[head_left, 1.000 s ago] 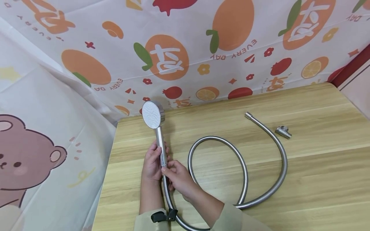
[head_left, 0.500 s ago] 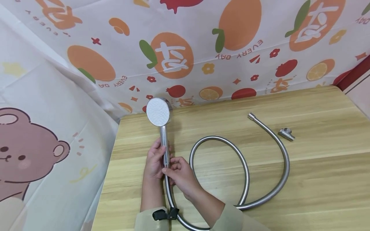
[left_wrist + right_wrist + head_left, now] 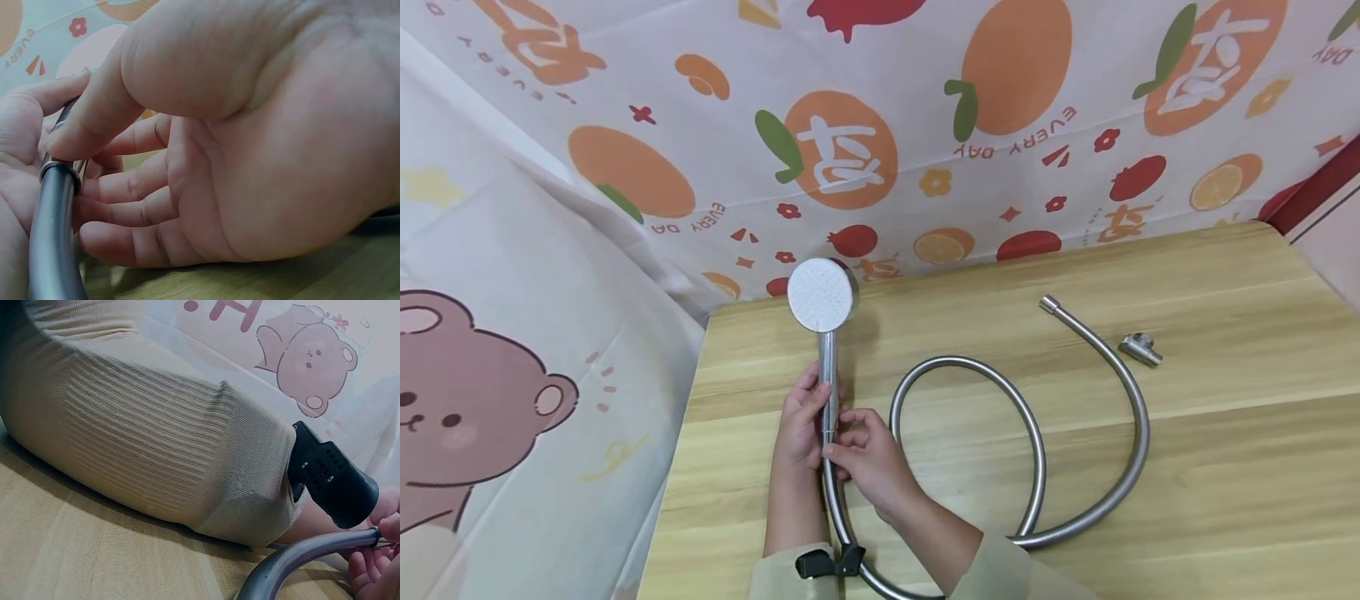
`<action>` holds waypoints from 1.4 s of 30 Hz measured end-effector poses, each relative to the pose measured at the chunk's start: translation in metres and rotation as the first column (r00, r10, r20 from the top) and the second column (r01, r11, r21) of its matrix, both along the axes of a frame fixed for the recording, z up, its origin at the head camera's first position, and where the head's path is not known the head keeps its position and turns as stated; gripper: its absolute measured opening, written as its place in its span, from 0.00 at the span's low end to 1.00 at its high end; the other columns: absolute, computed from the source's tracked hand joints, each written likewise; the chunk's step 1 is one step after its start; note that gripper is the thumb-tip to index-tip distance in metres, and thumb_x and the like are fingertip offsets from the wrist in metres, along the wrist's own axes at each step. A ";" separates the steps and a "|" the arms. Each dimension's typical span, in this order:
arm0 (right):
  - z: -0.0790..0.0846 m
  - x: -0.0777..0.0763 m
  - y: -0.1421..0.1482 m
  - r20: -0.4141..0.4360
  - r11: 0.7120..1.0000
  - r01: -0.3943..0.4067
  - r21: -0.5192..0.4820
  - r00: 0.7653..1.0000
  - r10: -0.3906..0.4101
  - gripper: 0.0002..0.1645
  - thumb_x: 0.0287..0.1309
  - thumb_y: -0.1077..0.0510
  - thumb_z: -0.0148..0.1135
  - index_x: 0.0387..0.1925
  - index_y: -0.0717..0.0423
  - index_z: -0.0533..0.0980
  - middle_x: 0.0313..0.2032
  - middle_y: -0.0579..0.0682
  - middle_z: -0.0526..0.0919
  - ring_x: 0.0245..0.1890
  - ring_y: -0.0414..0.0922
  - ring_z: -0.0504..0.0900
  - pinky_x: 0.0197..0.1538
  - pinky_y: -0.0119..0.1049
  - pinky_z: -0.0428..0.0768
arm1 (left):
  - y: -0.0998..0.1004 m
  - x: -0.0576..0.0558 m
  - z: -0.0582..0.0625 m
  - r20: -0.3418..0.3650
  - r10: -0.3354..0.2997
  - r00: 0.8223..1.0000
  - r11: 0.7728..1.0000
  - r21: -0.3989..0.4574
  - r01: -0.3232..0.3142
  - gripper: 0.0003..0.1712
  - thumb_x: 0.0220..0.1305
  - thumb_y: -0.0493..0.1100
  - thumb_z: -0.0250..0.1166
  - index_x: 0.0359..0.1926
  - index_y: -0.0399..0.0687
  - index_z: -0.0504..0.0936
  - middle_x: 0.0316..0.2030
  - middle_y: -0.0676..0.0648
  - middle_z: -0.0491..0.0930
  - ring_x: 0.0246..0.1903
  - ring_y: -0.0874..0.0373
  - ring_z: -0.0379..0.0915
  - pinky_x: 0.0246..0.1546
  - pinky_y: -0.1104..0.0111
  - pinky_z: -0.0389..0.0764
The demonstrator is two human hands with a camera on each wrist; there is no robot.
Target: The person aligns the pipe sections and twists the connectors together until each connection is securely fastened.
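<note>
A chrome hand shower (image 3: pixel 822 294) with a round white spray face stands upright in the head view, held over the table's left side. My left hand (image 3: pixel 797 425) grips its handle (image 3: pixel 828 367), thumb across the front. Just below, my right hand (image 3: pixel 876 467) pinches the joint where the metal shower hose (image 3: pixel 842 517) meets the handle. Up close in the left wrist view, the right thumb presses over the collar (image 3: pixel 59 172) at the hose's top, its other fingers curling behind. In the right wrist view the hose (image 3: pixel 300 556) bends up toward the hands at the right edge.
The hose loops (image 3: pixel 1037 450) across the wooden table (image 3: pixel 1240 433), its free end (image 3: pixel 1049 303) toward the back. A small chrome fitting (image 3: pixel 1141 348) lies right of that end. A fruit-print cloth (image 3: pixel 910 133) hangs behind, and a bear-print cloth (image 3: pixel 490 400) at the left.
The spray face has turned from facing left to facing the head camera more squarely, and the head has shifted slightly right. Both hands keep their places on the handle and joint.
</note>
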State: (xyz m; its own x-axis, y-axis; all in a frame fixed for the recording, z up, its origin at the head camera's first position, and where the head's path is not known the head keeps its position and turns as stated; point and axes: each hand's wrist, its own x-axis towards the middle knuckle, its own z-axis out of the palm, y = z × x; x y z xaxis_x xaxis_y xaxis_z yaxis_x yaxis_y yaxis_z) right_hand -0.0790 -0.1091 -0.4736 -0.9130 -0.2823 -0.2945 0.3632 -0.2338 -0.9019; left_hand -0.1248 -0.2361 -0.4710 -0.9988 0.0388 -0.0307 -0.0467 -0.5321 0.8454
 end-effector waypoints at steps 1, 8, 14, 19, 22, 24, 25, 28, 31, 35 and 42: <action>0.002 0.000 0.000 -0.001 1.000 -0.003 0.001 1.000 0.003 0.25 0.57 0.63 0.68 0.54 0.56 0.70 0.35 0.52 0.84 0.29 0.42 0.81 0.31 0.34 0.81 | -0.001 0.000 0.000 -0.002 0.001 1.000 1.000 0.001 -0.001 0.18 0.73 0.30 0.49 0.57 0.47 0.77 0.33 0.49 0.81 0.33 0.60 0.76 0.32 0.73 0.80; 0.003 0.000 0.000 0.003 1.000 -0.012 -0.003 1.000 0.012 0.24 0.56 0.63 0.67 0.54 0.57 0.70 0.34 0.53 0.83 0.30 0.42 0.80 0.31 0.33 0.80 | -0.001 0.000 -0.002 -0.027 -0.012 1.000 1.000 0.017 0.012 0.17 0.72 0.31 0.51 0.56 0.48 0.77 0.32 0.49 0.81 0.30 0.60 0.75 0.31 0.73 0.79; -0.003 0.002 0.000 0.018 1.000 -0.008 -0.012 1.000 0.008 0.28 0.50 0.63 0.72 0.52 0.54 0.72 0.36 0.52 0.80 0.30 0.42 0.81 0.31 0.33 0.81 | 0.000 0.003 -0.002 -0.025 -0.033 0.999 0.999 0.033 0.034 0.18 0.73 0.30 0.48 0.55 0.49 0.77 0.32 0.50 0.81 0.29 0.61 0.76 0.31 0.74 0.79; -0.003 0.003 0.000 0.016 1.000 -0.007 -0.012 1.000 0.007 0.28 0.48 0.64 0.74 0.51 0.54 0.73 0.35 0.51 0.78 0.29 0.41 0.79 0.30 0.33 0.81 | -0.001 0.002 -0.003 -0.018 -0.029 0.999 0.999 0.037 0.030 0.17 0.73 0.31 0.49 0.56 0.48 0.77 0.33 0.50 0.82 0.31 0.61 0.77 0.32 0.73 0.80; -0.002 0.003 0.001 0.020 1.000 -0.013 -0.016 1.000 0.013 0.26 0.50 0.65 0.72 0.51 0.55 0.72 0.33 0.51 0.79 0.27 0.41 0.79 0.29 0.32 0.81 | -0.001 0.002 -0.004 -0.012 -0.031 0.999 0.999 0.036 0.031 0.17 0.73 0.31 0.50 0.56 0.47 0.77 0.33 0.49 0.82 0.31 0.60 0.77 0.32 0.73 0.79; 0.000 0.004 0.001 0.026 1.000 -0.022 -0.018 0.999 0.022 0.25 0.52 0.65 0.71 0.51 0.55 0.72 0.33 0.51 0.81 0.27 0.41 0.79 0.29 0.32 0.81 | -0.001 0.002 -0.004 -0.014 -0.037 0.999 0.999 0.036 0.038 0.17 0.73 0.31 0.49 0.56 0.47 0.77 0.33 0.49 0.82 0.32 0.60 0.76 0.32 0.73 0.79; 0.001 0.004 0.001 0.030 0.999 -0.026 -0.022 0.999 0.026 0.25 0.53 0.65 0.70 0.52 0.55 0.71 0.33 0.51 0.81 0.27 0.41 0.80 0.29 0.32 0.81 | -0.001 0.002 -0.004 -0.016 -0.041 0.999 0.998 0.036 0.041 0.17 0.73 0.32 0.49 0.56 0.47 0.77 0.33 0.49 0.81 0.31 0.60 0.76 0.31 0.73 0.79; 0.003 0.003 0.002 0.036 0.999 -0.032 -0.040 0.999 0.033 0.23 0.56 0.65 0.67 0.53 0.55 0.71 0.34 0.52 0.83 0.28 0.42 0.82 0.29 0.31 0.80 | -0.002 0.001 -0.004 -0.020 -0.048 0.999 0.998 0.043 0.049 0.17 0.74 0.32 0.49 0.56 0.47 0.77 0.33 0.49 0.82 0.31 0.60 0.76 0.32 0.73 0.79; 0.004 0.002 0.003 0.039 0.997 -0.033 -0.069 0.999 0.035 0.22 0.58 0.65 0.64 0.53 0.57 0.70 0.36 0.54 0.84 0.29 0.43 0.83 0.29 0.31 0.79 | -0.002 0.000 -0.004 -0.027 -0.050 0.998 0.997 0.055 0.052 0.16 0.74 0.32 0.49 0.56 0.46 0.76 0.33 0.47 0.82 0.30 0.60 0.76 0.32 0.73 0.80; 0.003 0.002 0.004 0.042 0.996 -0.041 -0.081 0.998 0.044 0.19 0.60 0.64 0.62 0.52 0.58 0.70 0.36 0.55 0.84 0.29 0.44 0.83 0.29 0.31 0.80 | -0.003 0.001 -0.004 -0.029 -0.049 0.998 0.996 0.076 0.051 0.16 0.74 0.32 0.49 0.56 0.45 0.76 0.32 0.47 0.82 0.28 0.59 0.75 0.30 0.73 0.79; -0.002 0.001 0.003 0.041 0.999 -0.025 -0.045 0.999 0.027 0.22 0.55 0.61 0.68 0.51 0.55 0.72 0.37 0.52 0.79 0.29 0.43 0.80 0.29 0.32 0.80 | -0.001 0.001 -0.002 -0.017 -0.043 0.999 0.995 0.093 0.045 0.16 0.74 0.31 0.48 0.56 0.46 0.75 0.32 0.48 0.81 0.27 0.60 0.74 0.29 0.73 0.76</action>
State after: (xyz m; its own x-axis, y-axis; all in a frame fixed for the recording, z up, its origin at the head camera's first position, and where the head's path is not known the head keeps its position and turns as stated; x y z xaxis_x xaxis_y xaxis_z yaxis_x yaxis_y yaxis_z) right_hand -0.0785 -0.1063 -0.4761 -0.8923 -0.3197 -0.3187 0.4067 -0.2631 -0.8749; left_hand -0.1240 -0.2368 -0.4735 -0.9964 0.0846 -0.0096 -0.0591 -0.6063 0.7930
